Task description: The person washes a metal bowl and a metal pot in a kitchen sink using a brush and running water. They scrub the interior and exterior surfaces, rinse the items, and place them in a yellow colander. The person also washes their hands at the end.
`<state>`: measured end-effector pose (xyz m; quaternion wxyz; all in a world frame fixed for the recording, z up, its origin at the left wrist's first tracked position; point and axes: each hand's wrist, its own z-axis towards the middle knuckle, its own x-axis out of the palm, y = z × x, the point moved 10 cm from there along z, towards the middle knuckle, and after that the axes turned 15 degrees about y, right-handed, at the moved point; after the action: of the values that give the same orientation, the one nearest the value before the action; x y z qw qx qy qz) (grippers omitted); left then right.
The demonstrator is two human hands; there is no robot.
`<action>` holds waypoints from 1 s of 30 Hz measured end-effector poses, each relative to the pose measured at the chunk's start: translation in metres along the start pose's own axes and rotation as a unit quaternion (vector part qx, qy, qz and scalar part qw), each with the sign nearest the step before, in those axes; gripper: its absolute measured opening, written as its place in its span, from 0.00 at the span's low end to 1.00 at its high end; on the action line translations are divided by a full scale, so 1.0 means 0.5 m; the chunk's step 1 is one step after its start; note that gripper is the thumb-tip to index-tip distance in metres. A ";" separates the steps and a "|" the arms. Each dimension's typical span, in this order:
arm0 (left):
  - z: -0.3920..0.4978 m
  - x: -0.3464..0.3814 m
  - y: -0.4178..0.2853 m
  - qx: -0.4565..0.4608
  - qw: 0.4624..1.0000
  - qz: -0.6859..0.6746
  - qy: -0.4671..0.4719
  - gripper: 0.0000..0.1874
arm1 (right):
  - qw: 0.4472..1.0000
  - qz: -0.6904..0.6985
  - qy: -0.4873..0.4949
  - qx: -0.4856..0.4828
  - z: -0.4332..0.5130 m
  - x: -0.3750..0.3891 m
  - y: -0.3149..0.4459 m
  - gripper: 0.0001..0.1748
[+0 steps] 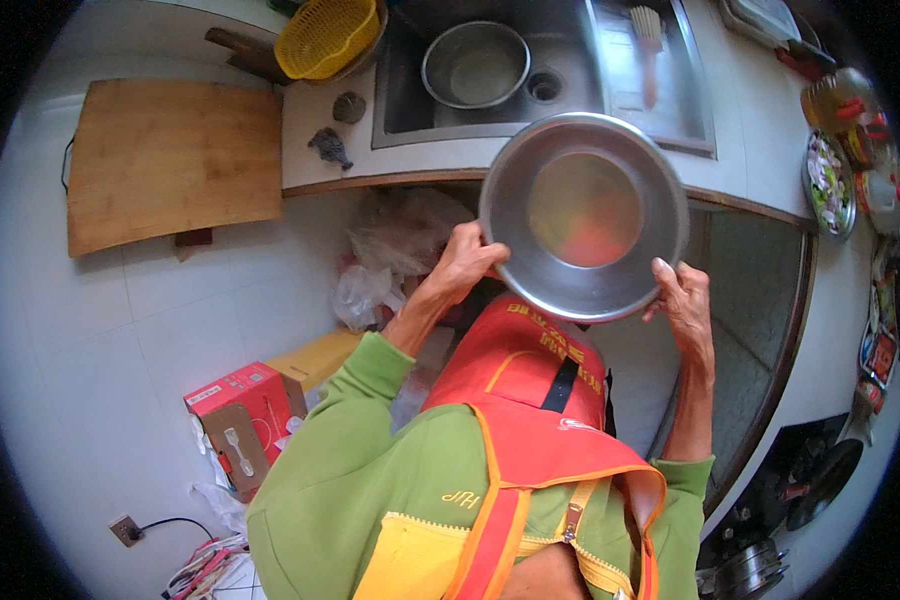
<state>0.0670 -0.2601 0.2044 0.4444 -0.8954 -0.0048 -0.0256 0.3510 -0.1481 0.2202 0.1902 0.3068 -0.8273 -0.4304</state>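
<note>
A wide stainless steel basin [583,289] is held up between my hands, in front of the counter edge and partly over it. My left hand [466,259] grips its left rim with the thumb on top. On the opposite side my right hand [679,292] clasps the rim, thumb over the edge. The basin's flat bottom shows a blurry red-orange and yellowish tint; whether that is a reflection or liquid, I cannot tell. Beyond it, a second metal bowl [477,66] sits in the steel sink [412,124], left of the drain hole [544,86].
A brush [648,52] lies on the drainboard [679,124]. Left of the sink are a yellow colander [326,37], a scouring pad [331,147] and a wooden cutting board [176,165]. Along the right counter stand a plate of chopped vegetables [829,184], bottles [840,97] and a wok [825,484].
</note>
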 end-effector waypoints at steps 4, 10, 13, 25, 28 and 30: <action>-0.074 -0.030 0.155 -0.024 0.976 -0.196 -0.095 0.11 | 0.954 0.270 0.117 -0.057 0.077 0.015 -0.118 0.25; -0.210 -0.117 0.277 -0.057 0.948 -0.265 -0.169 0.12 | 0.854 0.511 -0.096 -0.018 0.324 -0.017 -0.341 0.16; -0.244 -0.156 0.322 -0.100 0.952 -0.233 -0.170 0.12 | 0.822 0.555 -0.117 -0.051 0.438 0.011 -0.357 0.12; -0.206 -0.150 0.411 -0.162 0.953 -0.221 -0.130 0.15 | 0.757 0.621 -0.155 -0.130 0.487 0.046 -0.299 0.11; -0.202 -0.160 0.428 -0.170 0.953 -0.213 -0.133 0.15 | 0.765 0.619 -0.101 -0.144 0.477 0.056 -0.268 0.11; -0.192 -0.157 0.440 -0.177 0.955 -0.215 -0.107 0.14 | 0.757 0.620 -0.060 -0.197 0.479 0.051 -0.243 0.11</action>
<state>-0.0084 -0.4685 0.0836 0.2597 -0.9351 -0.2398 -0.0247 0.2356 -0.0762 -0.0126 0.4211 -0.3438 -0.7436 -0.3892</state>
